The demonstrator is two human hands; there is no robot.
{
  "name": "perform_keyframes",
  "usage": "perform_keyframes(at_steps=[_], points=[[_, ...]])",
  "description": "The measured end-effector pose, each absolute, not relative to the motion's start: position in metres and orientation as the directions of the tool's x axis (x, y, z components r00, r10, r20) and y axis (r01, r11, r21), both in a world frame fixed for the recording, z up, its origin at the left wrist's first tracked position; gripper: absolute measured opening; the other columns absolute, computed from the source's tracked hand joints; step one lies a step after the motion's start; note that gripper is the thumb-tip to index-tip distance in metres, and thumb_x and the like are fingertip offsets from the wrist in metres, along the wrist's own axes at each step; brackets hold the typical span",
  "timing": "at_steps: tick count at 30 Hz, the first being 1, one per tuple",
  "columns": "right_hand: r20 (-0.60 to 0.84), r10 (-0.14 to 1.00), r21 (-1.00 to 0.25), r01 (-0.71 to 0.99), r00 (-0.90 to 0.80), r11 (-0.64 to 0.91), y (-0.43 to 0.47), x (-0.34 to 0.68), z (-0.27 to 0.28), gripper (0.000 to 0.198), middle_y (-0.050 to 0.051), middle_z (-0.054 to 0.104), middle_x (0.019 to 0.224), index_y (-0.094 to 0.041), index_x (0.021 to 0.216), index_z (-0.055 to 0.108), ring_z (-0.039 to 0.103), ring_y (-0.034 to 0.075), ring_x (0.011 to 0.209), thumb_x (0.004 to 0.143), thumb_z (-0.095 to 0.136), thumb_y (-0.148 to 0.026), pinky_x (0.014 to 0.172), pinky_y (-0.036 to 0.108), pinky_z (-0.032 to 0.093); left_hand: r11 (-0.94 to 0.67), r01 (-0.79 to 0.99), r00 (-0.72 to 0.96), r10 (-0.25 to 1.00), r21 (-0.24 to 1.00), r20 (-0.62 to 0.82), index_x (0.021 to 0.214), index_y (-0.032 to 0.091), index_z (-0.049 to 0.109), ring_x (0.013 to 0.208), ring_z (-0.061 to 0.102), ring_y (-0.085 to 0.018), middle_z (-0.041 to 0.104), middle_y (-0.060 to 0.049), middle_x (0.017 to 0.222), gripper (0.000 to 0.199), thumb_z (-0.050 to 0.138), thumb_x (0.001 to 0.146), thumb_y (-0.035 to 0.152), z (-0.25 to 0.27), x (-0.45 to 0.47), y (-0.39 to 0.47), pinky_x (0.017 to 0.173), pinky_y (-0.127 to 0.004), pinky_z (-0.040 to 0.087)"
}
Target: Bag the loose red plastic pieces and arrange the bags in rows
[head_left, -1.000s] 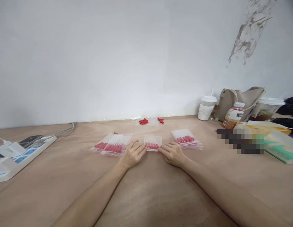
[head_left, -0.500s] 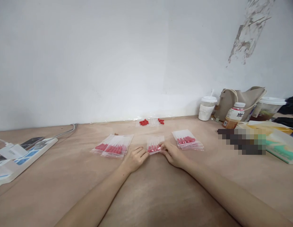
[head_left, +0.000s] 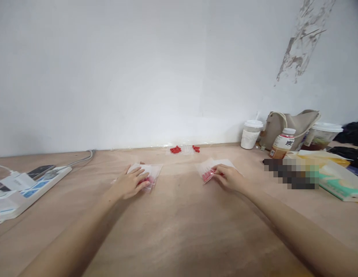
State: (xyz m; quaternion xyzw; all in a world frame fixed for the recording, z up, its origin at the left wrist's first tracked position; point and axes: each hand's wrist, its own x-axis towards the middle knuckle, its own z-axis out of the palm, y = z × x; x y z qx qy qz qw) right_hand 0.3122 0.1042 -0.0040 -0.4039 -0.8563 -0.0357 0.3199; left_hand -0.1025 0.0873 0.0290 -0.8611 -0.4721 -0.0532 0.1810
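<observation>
"Pale wall (head_left: 124,77) at the back, brown tabletop (head_left: 179,227) below. What's different from half a second ago?"

"Hands have parted. The right hand (head_left: 228,178) has carried the small clear bag (head_left: 206,171) over to the right, away from the middle, where the left hand (head_left: 127,184) was at it too."

"How is it gripped now?"

"Pinched between thumb and fingers at its right side, lying aslant, with red pieces (head_left: 208,176) showing inside. The right pile (head_left: 224,163) of similar bags shows just behind that grip; I can't tell whether the held one touches it."

"And the left hand?"

"Loose, fingers spread, clasping nothing that I can see. It has gone leftward and lies over the left pile (head_left: 151,180), covering much of it, where half a second ago that pile was in full view. How hard it presses, I can't tell."

"Anything that hasn't moved?"

"Beyond both hands, near the foot of the wall, the loose red pieces (head_left: 176,149) lie as they did, beside some clear plastic (head_left: 187,150). Well out to the right of the pinching hand stand the lidded cup (head_left: 250,137), the labelled bottle (head_left: 282,146) and the grey handbag (head_left: 301,121). Left of the spread hand lie the power strip (head_left: 43,189) and a phone (head_left: 40,171)."
</observation>
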Motion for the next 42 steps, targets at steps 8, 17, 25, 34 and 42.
perform_keyframes(at_steps=[8, 17, 25, 34, 42], points=[[0.663, 0.561, 0.063, 0.784, -0.495, 0.618, 0.074, 0.295, -0.002, 0.018, 0.007, 0.059, 0.092, -0.019, 0.08, 0.058, 0.049, 0.019, 0.088, 0.072, 0.056, -0.035, 0.079, 0.035, 0.032, -0.572, 0.802, 0.597, 0.778, -0.173, 0.196, 0.127, 0.029, 0.04, 0.119, 0.039, -0.026, 0.042, -0.007, 0.13, 0.046, 0.036, 0.086, 0.05, 0.011, -0.104, 0.079, 0.099, -0.046, 0.025], [0.656, 0.431, 0.108, 0.642, -0.62, 0.759, 0.078, 0.226, -0.014, 0.01, 0.004, 0.059, 0.083, -0.018, 0.084, 0.056, 0.049, 0.015, 0.081, 0.077, 0.051, -0.024, 0.074, 0.03, 0.029, -0.606, 0.764, 0.633, 0.64, -0.22, 0.437, 0.12, 0.029, 0.046, 0.105, 0.051, -0.022, 0.053, -0.007, 0.118, 0.032, 0.039, 0.09, 0.031, -0.007, -0.015, 0.079, 0.083, -0.037, 0.042], [0.659, 0.449, 0.121, 0.674, -0.603, 0.728, 0.097, 0.216, -0.023, 0.011, 0.003, 0.06, 0.077, -0.017, 0.084, 0.056, 0.049, 0.014, 0.075, 0.076, 0.052, -0.024, 0.072, 0.03, 0.027, -0.679, 0.731, 0.523, 0.625, 0.072, 0.58, 0.116, 0.012, 0.046, 0.105, 0.051, -0.022, 0.053, -0.014, 0.114, 0.035, 0.047, 0.084, 0.026, -0.03, 0.041, 0.097, 0.087, -0.037, 0.044], [0.655, 0.272, 0.371, 0.614, -0.705, 0.697, 0.099, 0.225, -0.03, 0.02, 0.0, 0.054, 0.06, -0.018, 0.065, 0.054, 0.042, 0.011, 0.067, 0.081, 0.045, -0.012, 0.076, 0.032, 0.026, -0.731, 0.663, 0.545, 0.619, 0.162, 0.566, 0.116, 0.021, 0.05, 0.092, 0.058, -0.017, 0.06, -0.006, 0.105, 0.033, 0.051, 0.084, 0.027, -0.026, -0.014, 0.078, 0.081, -0.03, 0.049], [0.678, 0.302, 0.318, 0.638, -0.67, 0.701, 0.105, 0.234, -0.033, 0.017, 0.0, 0.054, 0.063, -0.018, 0.072, 0.058, 0.042, 0.011, 0.068, 0.08, 0.045, -0.01, 0.079, 0.032, 0.026, -0.727, 0.568, 0.77, 0.302, -0.386, 0.563, 0.103, 0.014, 0.057, 0.082, 0.061, -0.017, 0.063, -0.008, 0.099, 0.022, 0.039, 0.089, 0.016, -0.029, -0.01, 0.095, 0.069, -0.03, 0.051]])
